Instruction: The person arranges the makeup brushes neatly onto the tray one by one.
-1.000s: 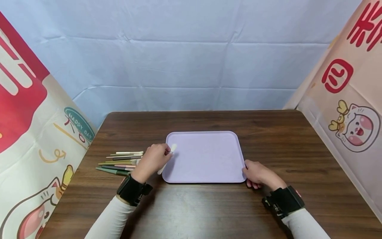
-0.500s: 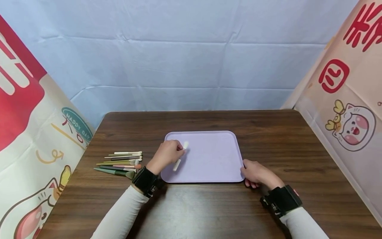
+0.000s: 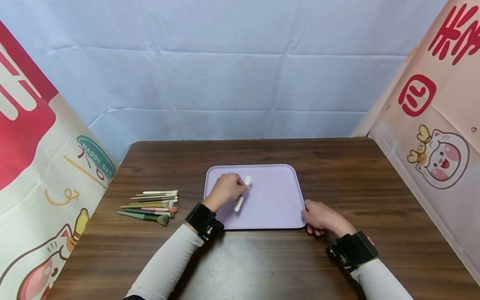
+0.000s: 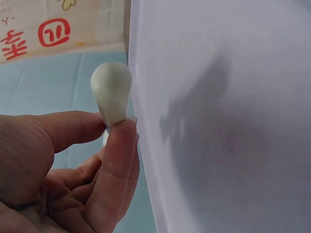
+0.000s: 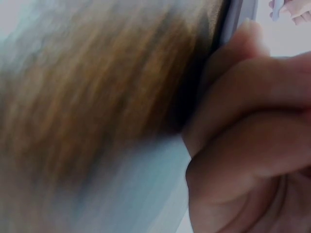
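My left hand (image 3: 229, 188) pinches a white makeup brush (image 3: 238, 205) between thumb and fingers, above the left half of the lilac tray (image 3: 271, 204). From the left wrist, the brush's rounded pale end (image 4: 112, 87) points toward the camera, and the hand's shadow falls on the tray. At the tray's near right corner, my right hand (image 3: 323, 217) grips the rim, thumb at the edge and other fingers curled. The right wrist view shows those curled fingers (image 5: 248, 145) close up against the tray's side; that view is partly blurred.
Several makeup brushes (image 3: 151, 204), green, white, dark and pink, lie side by side on the brown wooden table (image 3: 240, 262), left of the tray. A pale blue cloth (image 3: 232, 83) hangs behind the table, with printed cloths on both sides.
My left hand has carried the white makeup brush rightward from the tray's left edge to over its surface. The right hand stays on the tray's corner, and the view has shifted slightly.
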Tool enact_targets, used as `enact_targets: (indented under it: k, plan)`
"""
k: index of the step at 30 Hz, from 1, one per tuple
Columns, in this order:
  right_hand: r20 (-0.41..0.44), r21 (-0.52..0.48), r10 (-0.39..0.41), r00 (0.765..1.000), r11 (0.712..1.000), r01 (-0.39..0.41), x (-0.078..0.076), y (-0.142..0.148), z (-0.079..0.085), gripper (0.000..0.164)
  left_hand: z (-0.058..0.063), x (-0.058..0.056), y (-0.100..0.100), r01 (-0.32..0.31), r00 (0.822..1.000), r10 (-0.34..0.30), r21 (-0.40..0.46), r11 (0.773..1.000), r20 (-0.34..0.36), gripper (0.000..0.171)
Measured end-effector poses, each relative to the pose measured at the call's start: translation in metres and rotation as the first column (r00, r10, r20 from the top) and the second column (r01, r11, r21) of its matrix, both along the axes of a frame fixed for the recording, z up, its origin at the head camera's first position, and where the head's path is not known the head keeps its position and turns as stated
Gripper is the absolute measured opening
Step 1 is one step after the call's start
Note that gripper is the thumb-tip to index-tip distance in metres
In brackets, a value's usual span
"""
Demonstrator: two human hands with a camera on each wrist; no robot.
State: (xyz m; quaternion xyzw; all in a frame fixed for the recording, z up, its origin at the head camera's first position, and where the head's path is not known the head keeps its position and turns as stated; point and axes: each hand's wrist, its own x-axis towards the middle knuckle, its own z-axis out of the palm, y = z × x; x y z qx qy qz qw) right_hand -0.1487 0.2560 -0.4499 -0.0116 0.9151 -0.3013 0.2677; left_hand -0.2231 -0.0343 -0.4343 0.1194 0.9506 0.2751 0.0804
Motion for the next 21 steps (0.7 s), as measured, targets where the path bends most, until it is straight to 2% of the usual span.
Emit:
enact_targets:
  k: [9, 21]
  plan:
    - [0.007, 0.003, -0.003, 1.000, 1.000, 0.003, -0.001, -0.001, 0.000, 0.011, -0.005, -0.005, 0.032, 0.014, 0.999, -0.018, 0.079, 0.997, 0.049, 0.022]
    - [0.026, 0.014, -0.009, 1.000, 1.000, 0.009, -0.002, -0.001, 0.001, 0.012, -0.006, -0.017, 0.070, 0.012, 0.997, -0.015, 0.044, 0.999, 0.081, 0.022]
